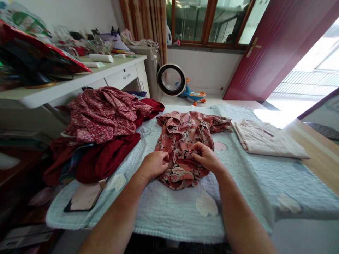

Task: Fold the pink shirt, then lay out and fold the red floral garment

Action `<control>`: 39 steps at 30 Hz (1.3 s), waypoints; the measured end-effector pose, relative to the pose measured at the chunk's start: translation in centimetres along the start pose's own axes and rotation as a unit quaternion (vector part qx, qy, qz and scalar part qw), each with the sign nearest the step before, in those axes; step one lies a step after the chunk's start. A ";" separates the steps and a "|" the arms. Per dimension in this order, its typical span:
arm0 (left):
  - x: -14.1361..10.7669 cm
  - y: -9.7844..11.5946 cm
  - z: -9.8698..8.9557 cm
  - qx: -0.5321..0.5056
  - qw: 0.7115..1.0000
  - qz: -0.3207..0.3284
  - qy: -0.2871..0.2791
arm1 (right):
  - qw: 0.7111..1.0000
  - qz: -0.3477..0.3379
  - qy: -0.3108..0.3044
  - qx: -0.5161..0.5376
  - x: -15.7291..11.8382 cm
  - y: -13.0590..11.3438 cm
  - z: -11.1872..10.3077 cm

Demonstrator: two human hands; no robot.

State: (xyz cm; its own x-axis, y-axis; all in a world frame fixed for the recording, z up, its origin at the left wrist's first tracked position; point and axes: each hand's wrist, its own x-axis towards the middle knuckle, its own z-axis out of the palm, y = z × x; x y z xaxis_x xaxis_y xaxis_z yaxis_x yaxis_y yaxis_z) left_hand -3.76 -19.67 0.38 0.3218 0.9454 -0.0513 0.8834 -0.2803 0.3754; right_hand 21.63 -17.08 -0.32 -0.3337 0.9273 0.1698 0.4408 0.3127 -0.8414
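Observation:
A floral blouse in rust, pink and black lies crumpled on the pale blue blanket, one sleeve stretched to the right. My left hand is closed on the left side of the blouse, fingertips pinching its fabric. Over on its right side, my right hand also pinches the cloth between thumb and fingers, near a small button. Both hands rest low on the garment, and its lower edge bunches towards me.
Left stands a heap of red clothes. A folded cream garment lies right. At front left is a small flat dark-edged object. Behind are a cluttered white desk, a washing machine with open round door and a red door.

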 end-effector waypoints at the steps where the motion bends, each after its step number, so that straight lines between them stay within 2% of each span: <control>1: 0.1 -0.1 0.2 0.009 1.000 0.017 0.012 | 1.000 0.000 0.000 -0.003 0.0 0.0 0.1; 4: 0.2 0.2 0.9 0.027 0.996 0.065 0.062 | 1.000 -0.003 0.005 -0.017 0.1 0.0 0.4; 7: 0.1 0.9 1.1 0.039 0.990 0.079 0.112 | 0.999 -0.008 0.021 -0.045 0.1 0.0 0.8; 11: -0.1 1.7 0.6 0.061 0.982 0.045 0.173 | 0.994 -0.033 0.054 -0.090 0.2 0.0 1.2; 14: -0.2 1.4 0.0 0.076 0.974 0.001 0.212 | 0.990 -0.050 0.066 -0.117 0.2 -0.1 1.5; 17: -0.1 0.5 -0.4 0.056 0.979 -0.031 0.195 | 0.986 -0.075 0.067 -0.137 0.2 -0.3 1.7; 23: 0.4 -1.5 -0.7 -0.073 0.988 -0.098 0.095 | 0.976 -0.093 0.089 -0.176 0.1 -0.4 2.1; 26: 0.5 -2.2 -1.0 -0.230 0.963 -0.130 0.049 | 0.976 -0.096 0.088 -0.177 0.2 -0.2 2.2; 28: 0.6 -2.3 -1.1 -0.286 0.949 -0.131 0.034 | 0.977 -0.094 0.086 -0.170 0.3 0.0 2.2; 30: 0.6 -2.1 -1.1 -0.267 0.957 -0.105 0.032 | 0.979 -0.091 0.086 -0.160 0.3 0.1 2.3; 35: 1.0 -0.9 -0.4 -0.146 0.988 -0.038 0.038 | 0.983 -0.083 0.091 -0.139 0.3 -0.2 2.5; 37: 1.3 -0.5 -0.2 -0.140 0.988 -0.022 0.069 | 0.983 -0.080 0.096 -0.134 0.3 -0.3 2.5; 39: 1.5 -0.2 0.0 -0.178 0.976 -0.010 0.122 | 0.983 -0.084 0.103 -0.129 0.4 -0.5 2.6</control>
State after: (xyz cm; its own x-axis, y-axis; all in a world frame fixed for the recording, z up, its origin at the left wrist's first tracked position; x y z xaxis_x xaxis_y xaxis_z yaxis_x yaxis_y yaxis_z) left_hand -3.48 -18.15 0.19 0.1767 0.9736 0.1446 0.6997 -0.2276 0.6773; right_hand 19.13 -17.43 -1.19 -0.2551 0.8722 0.4174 0.5990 0.4814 -0.6398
